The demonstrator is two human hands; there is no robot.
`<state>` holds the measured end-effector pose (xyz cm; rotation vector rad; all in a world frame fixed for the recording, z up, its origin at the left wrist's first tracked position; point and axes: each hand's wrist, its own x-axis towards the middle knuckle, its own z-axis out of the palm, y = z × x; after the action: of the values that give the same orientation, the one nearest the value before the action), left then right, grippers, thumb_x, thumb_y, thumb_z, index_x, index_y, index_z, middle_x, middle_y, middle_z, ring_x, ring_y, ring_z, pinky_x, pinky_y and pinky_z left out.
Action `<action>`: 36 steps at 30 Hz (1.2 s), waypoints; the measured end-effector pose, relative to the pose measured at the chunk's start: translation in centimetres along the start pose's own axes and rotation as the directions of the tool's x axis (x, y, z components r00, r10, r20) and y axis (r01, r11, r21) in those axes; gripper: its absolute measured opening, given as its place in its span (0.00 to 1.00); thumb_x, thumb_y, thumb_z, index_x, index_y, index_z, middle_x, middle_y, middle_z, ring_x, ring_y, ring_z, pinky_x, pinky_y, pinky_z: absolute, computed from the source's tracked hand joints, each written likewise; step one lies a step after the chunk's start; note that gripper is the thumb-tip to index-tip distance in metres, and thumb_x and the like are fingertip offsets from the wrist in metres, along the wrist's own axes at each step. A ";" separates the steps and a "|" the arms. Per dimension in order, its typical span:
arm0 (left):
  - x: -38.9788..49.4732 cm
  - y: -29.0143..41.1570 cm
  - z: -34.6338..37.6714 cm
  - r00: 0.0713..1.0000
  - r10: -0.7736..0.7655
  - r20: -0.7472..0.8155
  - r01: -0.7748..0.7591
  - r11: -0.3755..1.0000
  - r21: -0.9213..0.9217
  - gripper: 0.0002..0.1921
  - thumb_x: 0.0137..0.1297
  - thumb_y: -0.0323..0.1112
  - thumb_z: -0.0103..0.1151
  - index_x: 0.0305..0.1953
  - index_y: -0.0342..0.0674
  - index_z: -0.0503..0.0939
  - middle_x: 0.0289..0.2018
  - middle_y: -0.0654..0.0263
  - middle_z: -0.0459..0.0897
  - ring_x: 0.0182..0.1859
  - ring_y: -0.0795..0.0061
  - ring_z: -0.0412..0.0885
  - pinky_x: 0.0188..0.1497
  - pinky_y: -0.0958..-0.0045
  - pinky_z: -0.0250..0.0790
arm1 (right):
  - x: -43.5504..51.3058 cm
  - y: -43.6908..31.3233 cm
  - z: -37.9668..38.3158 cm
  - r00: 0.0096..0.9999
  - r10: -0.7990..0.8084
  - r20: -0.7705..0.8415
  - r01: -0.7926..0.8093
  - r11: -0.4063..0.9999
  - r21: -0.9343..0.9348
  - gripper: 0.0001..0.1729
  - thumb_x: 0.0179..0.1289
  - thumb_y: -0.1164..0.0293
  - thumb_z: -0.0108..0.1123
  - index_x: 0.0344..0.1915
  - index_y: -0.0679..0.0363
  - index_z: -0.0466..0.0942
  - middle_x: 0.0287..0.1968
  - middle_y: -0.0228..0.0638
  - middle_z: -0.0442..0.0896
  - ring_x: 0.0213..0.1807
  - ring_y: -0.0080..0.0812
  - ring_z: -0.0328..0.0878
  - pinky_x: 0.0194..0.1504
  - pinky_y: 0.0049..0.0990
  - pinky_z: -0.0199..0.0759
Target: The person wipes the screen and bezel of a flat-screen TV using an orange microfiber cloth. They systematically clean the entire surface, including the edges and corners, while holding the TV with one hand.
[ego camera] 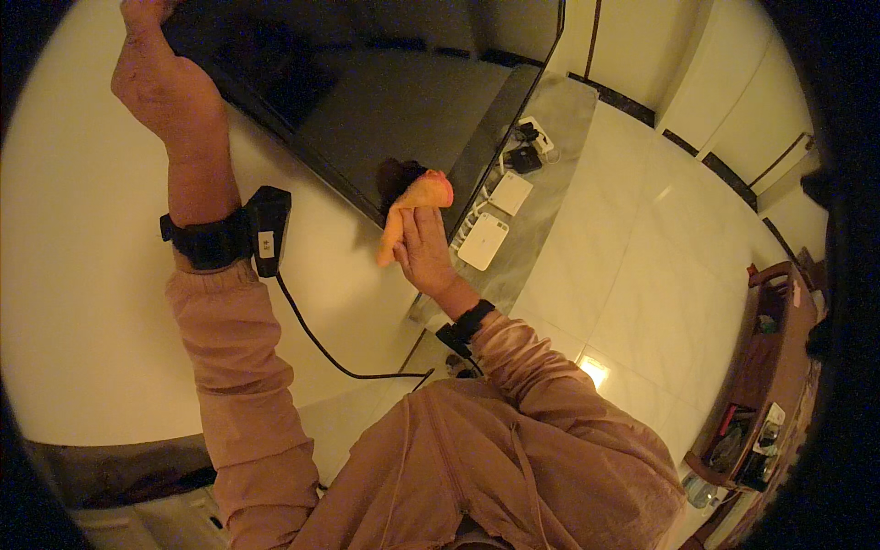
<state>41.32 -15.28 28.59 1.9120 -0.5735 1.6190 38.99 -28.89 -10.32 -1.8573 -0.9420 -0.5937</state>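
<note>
My right hand (427, 251) holds an orange cloth (423, 192) against the glossy dark screen of a large flat television (405, 110). The cloth lies near a lower corner of the screen, bunched under my fingers, with one flap hanging past the frame. A dark reflection of cloth and hand shows in the glass. My left hand (161, 86) is raised at the upper left, beside the television's outer edge. Its fingers run toward the top of the picture and are mostly cut off, so their grip is hidden.
Below the screen runs a grey marble ledge (529, 268) with two white boxes (484, 240) (510, 193), a black adapter (524, 159) and a white power strip (540, 134). A black cable (316, 350) trails from my left wrist device (269, 230). A reddish-brown wooden cabinet (760, 357) stands right.
</note>
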 end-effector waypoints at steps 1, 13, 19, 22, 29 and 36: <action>-0.1 0.0 -0.2 0.999 -0.033 0.022 0.034 0.997 -0.063 0.33 0.85 0.53 0.35 0.54 0.27 0.84 0.42 0.52 0.90 0.45 0.66 0.86 0.53 0.68 0.77 | -0.4 0.3 0.2 1.000 -0.001 -0.004 0.001 1.000 -0.008 0.39 0.61 0.65 0.64 0.68 0.72 0.66 0.60 0.59 0.71 0.65 0.63 0.65 0.73 0.62 0.52; 0.3 2.5 0.3 0.987 0.012 0.161 -0.013 1.000 0.008 0.34 0.86 0.54 0.31 0.57 0.28 0.81 0.44 0.52 0.89 0.47 0.65 0.87 0.56 0.69 0.78 | -6.4 3.6 3.0 0.992 0.112 0.053 -0.115 0.992 0.056 0.38 0.58 0.70 0.65 0.67 0.73 0.65 0.57 0.60 0.71 0.59 0.64 0.68 0.67 0.58 0.61; 0.1 0.6 0.0 0.995 -0.090 -0.054 0.102 0.943 0.317 0.35 0.85 0.45 0.21 0.54 0.34 0.86 0.48 0.58 0.91 0.53 0.67 0.85 0.65 0.68 0.71 | -9.6 4.7 4.0 0.970 0.223 0.099 -0.234 0.963 0.131 0.37 0.60 0.75 0.64 0.67 0.75 0.63 0.58 0.63 0.70 0.61 0.69 0.68 0.62 0.52 0.68; 0.9 2.2 0.5 1.000 -0.017 0.020 0.010 0.952 0.306 0.34 0.85 0.47 0.24 0.55 0.31 0.85 0.46 0.56 0.90 0.50 0.65 0.86 0.62 0.67 0.74 | -10.9 4.9 4.7 0.966 0.251 0.057 -0.256 0.963 0.082 0.32 0.68 0.69 0.60 0.67 0.75 0.63 0.55 0.62 0.72 0.60 0.65 0.70 0.60 0.48 0.70; 3.4 4.8 1.9 0.853 -0.505 -0.131 0.459 0.846 -0.272 0.32 0.86 0.52 0.32 0.53 0.28 0.83 0.39 0.54 0.89 0.42 0.67 0.87 0.52 0.68 0.79 | -14.1 7.1 8.2 0.691 0.659 0.297 -0.682 0.459 0.569 0.27 0.73 0.68 0.57 0.68 0.68 0.66 0.47 0.49 0.78 0.49 0.46 0.78 0.48 0.41 0.76; -0.5 -0.6 -0.3 0.983 -0.184 0.005 0.184 0.982 0.038 0.33 0.86 0.44 0.22 0.54 0.33 0.86 0.48 0.54 0.90 0.54 0.64 0.85 0.67 0.66 0.70 | -17.0 11.3 9.3 0.580 0.605 0.545 -0.701 0.031 0.712 0.30 0.70 0.80 0.61 0.71 0.60 0.69 0.41 0.36 0.83 0.38 0.32 0.84 0.34 0.36 0.81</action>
<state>41.39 -14.67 28.06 1.9382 -0.3590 1.5143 38.19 -29.61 -32.69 -1.0241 -0.1679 0.5887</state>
